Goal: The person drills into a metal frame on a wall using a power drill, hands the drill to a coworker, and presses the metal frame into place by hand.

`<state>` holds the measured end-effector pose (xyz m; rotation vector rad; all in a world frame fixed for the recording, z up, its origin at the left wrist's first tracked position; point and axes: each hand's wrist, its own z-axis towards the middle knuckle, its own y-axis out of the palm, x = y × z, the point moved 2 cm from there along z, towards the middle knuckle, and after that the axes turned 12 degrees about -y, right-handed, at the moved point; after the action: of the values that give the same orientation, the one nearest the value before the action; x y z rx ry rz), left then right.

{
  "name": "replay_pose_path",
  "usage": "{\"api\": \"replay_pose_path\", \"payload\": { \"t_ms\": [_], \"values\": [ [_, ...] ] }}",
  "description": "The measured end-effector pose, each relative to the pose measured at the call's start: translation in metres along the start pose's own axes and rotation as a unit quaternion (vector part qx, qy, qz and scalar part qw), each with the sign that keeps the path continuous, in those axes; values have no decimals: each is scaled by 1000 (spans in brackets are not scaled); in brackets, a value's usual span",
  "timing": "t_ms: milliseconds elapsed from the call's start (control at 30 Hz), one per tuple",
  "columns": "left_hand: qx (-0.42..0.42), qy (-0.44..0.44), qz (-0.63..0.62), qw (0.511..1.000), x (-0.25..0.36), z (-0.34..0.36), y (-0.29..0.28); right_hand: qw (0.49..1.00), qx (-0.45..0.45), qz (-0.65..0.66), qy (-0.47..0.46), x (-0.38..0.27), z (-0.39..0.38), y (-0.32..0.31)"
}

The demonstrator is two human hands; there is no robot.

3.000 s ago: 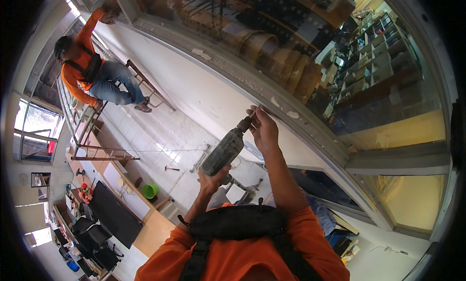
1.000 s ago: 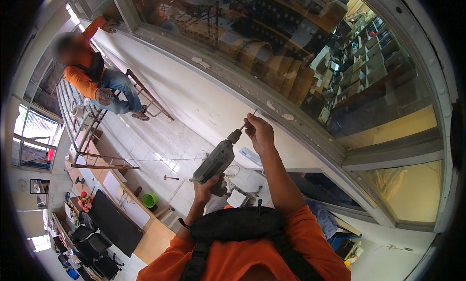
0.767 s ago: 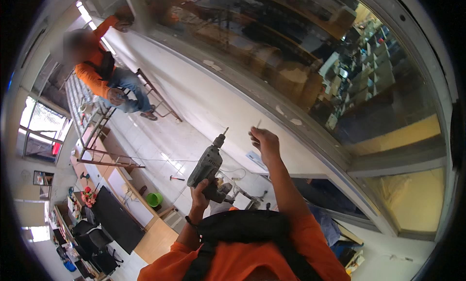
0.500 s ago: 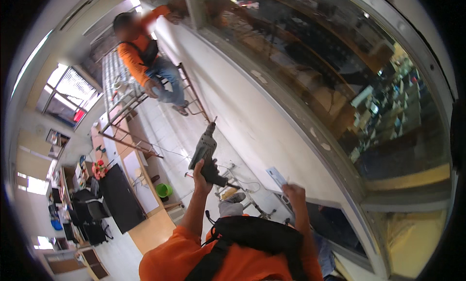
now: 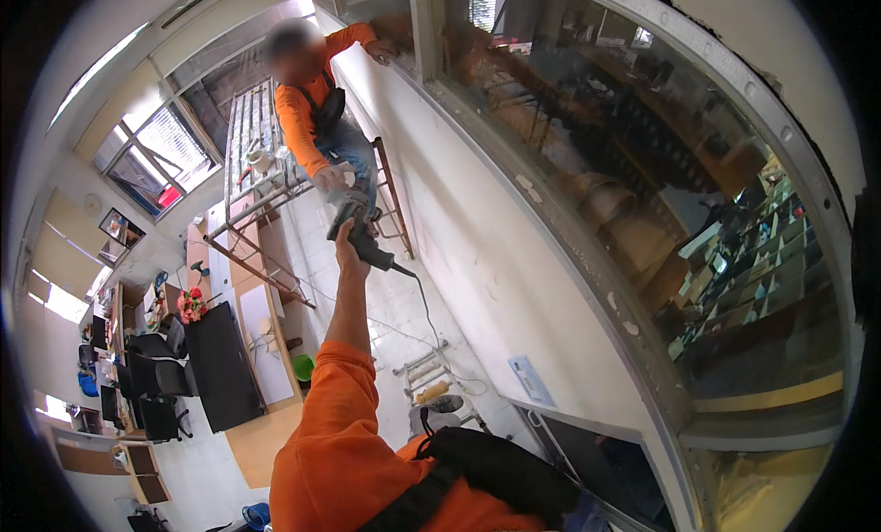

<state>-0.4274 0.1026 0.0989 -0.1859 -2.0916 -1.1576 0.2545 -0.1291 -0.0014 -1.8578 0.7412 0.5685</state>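
Observation:
A grey power drill [image 5: 372,252] with a black cord is in my left hand [image 5: 346,247], which reaches out far ahead with its fingers wrapped around the tool. The co-worker's hand [image 5: 328,178] is at the drill's far end; whether it grips the tool I cannot tell. That co-worker, in an orange top [image 5: 295,123], sits beside the wall with the other hand on the window ledge. My right hand is out of view. A light blue and white flat rectangular piece [image 5: 530,380] rests against the white wall.
A long window frame [image 5: 587,257] with glass runs along my right above the white wall [image 5: 459,201]. Metal scaffolding [image 5: 266,197] stands ahead. Below me is a ladder [image 5: 427,376]. The drill's cord [image 5: 427,302] hangs down. Desks, chairs and a green bucket [image 5: 303,367] are at left.
My left hand has carried the drill forward to the co-worker, whose hand has come up to it. My right hand has left the blue and white piece and gone out of view.

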Motion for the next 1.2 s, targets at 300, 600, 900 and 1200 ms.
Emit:
{"api": "replay_pose_path", "payload": {
  "t_ms": [300,600,900,1200],
  "values": [
    [-37,-7,-40,998,30,29,7,1000,10,24,16,-46,16,2],
    [-100,42,-28,994,73,70,10,1000,17,12,14,-47,-4,8],
    [10,89,-23,996,90,86,-19,987,137,70,-48,-44,-17,-30],
    [-29,-35,50,998,39,-18,48,908,299,-15,-295,-206,37,-177]
  ]
}}
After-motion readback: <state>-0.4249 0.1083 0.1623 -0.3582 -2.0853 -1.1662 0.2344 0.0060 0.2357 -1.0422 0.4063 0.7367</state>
